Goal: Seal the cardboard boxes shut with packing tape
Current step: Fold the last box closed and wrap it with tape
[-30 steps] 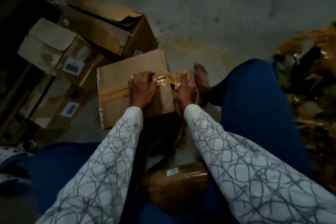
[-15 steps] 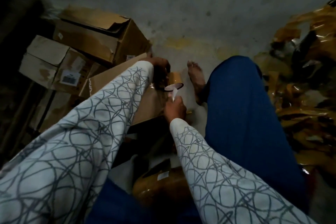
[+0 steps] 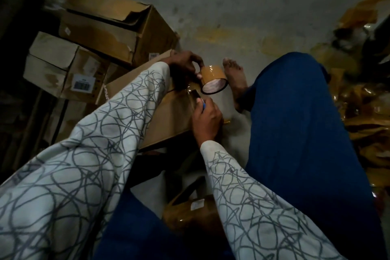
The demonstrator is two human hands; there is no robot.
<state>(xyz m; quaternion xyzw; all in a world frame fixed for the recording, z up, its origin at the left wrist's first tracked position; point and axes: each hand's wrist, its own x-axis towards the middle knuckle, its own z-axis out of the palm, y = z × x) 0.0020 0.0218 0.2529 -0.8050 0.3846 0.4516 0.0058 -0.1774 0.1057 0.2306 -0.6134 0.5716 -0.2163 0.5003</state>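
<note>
A brown cardboard box [image 3: 168, 118] lies on the floor between my legs, partly hidden by my left sleeve. Beyond its far right corner my left hand [image 3: 185, 64] grips a roll of brown packing tape [image 3: 213, 81]. A short shiny strip of tape runs from the roll down to the box's right edge. Just below the roll, my right hand [image 3: 207, 119] holds a small blue-handled cutter [image 3: 199, 99] with its tip at the stretched tape.
Several other cardboard boxes [image 3: 114, 31] are stacked at the left, one with a barcode label [image 3: 83, 84]. A tape-wrapped parcel [image 3: 190, 211] lies close to me. My bare foot [image 3: 235, 78] and blue-clad leg [image 3: 295, 133] are at the right, crumpled brown wrapping [image 3: 363, 95] beyond.
My left hand left the box top, reached across and lifted the tape roll beyond the box's right side. My right hand drew back and brought the cutter up to the tape.
</note>
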